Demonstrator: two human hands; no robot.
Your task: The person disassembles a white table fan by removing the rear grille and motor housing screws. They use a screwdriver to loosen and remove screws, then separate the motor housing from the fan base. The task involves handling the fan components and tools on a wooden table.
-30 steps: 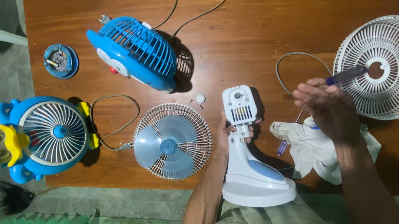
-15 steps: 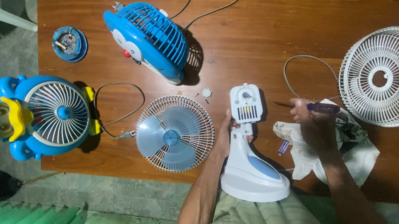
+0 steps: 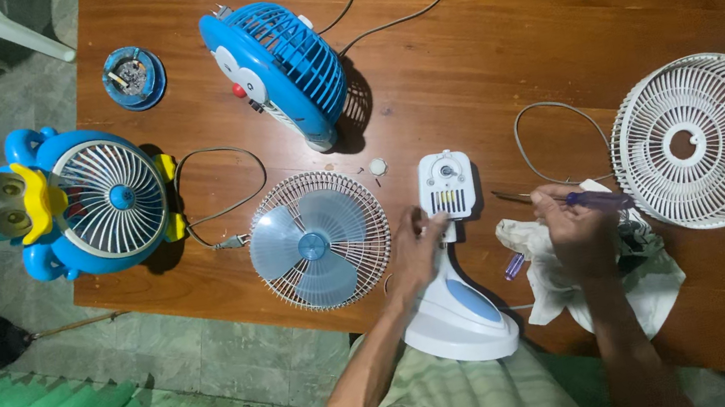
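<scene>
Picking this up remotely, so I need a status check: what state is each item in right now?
white fan body: guard and blades off, steadied by left hand
screwdriver: held in right hand
white guard: detached, lying flat
blade assembly: lying flat, detached
blue fan: assembled

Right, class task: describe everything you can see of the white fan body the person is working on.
The white fan body lies flat near the table edge, its blue-patched oval base overhanging towards the person. Its boxy plastic motor housing, with no guard or blades, points up the table. The left hand grips its neck; the right hand holds a purple-handled screwdriver beside it.
</scene>
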